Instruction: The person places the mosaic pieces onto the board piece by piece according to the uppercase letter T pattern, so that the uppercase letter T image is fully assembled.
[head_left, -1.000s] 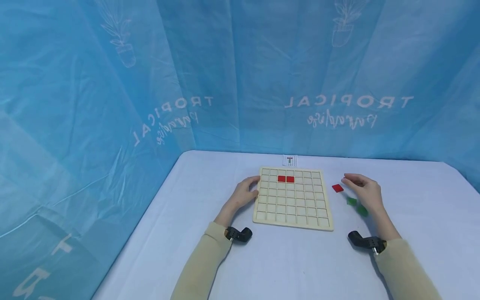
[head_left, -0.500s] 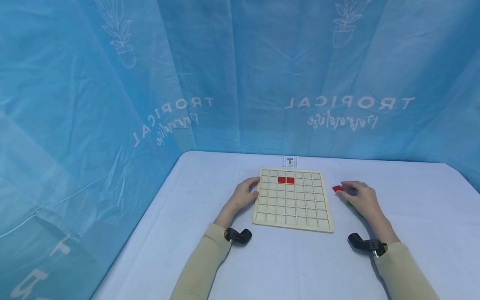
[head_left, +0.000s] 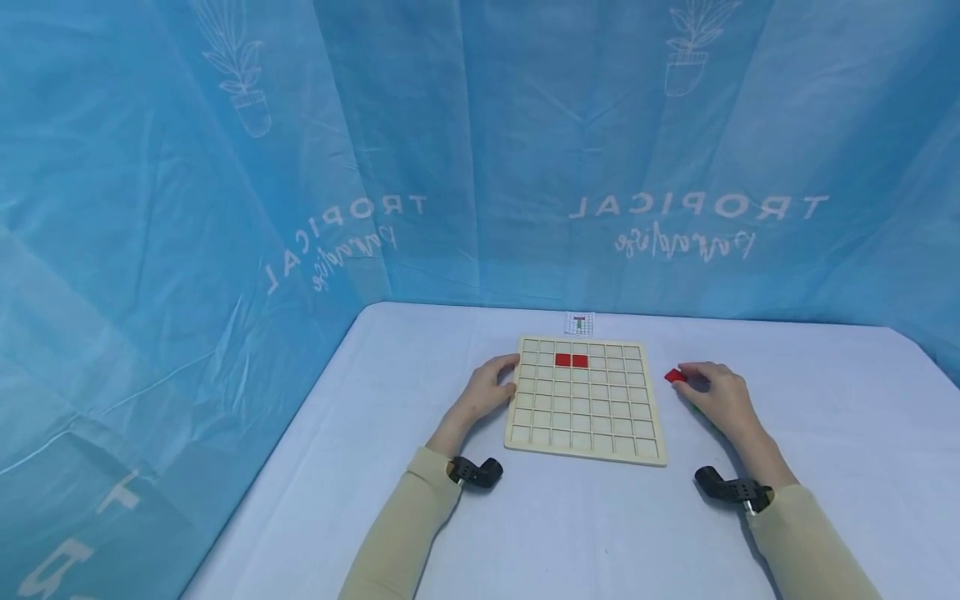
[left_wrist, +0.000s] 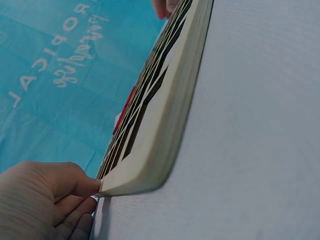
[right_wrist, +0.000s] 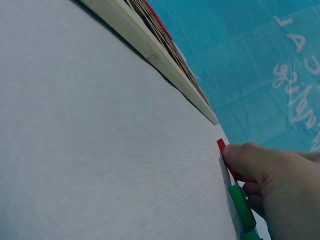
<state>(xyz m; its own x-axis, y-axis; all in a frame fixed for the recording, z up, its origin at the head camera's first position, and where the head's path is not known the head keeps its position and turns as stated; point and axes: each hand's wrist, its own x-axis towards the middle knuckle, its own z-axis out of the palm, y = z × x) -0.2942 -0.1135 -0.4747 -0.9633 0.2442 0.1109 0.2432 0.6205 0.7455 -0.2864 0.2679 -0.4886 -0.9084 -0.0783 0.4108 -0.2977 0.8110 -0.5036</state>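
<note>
A pale wooden grid board (head_left: 586, 398) lies on the table with two red tiles (head_left: 572, 360) side by side in its second row. My left hand (head_left: 491, 388) grips the board's left edge (left_wrist: 150, 170), thumb on top. To the right of the board my right hand (head_left: 716, 393) pinches a loose red tile (head_left: 673, 376) on the table; the red tile (right_wrist: 223, 150) shows at the thumb tip. Green tiles (right_wrist: 242, 207) lie under that hand, mostly hidden in the head view.
A small printed card (head_left: 579, 322) lies just beyond the board's far edge. The white table (head_left: 600, 517) is walled in by blue printed curtains (head_left: 480, 150) at the back and left. Black wrist cameras (head_left: 731, 487) sit on both forearms.
My right hand has come down and shifted left onto the loose red tile, covering the green tiles. The left hand and the board have stayed put.
</note>
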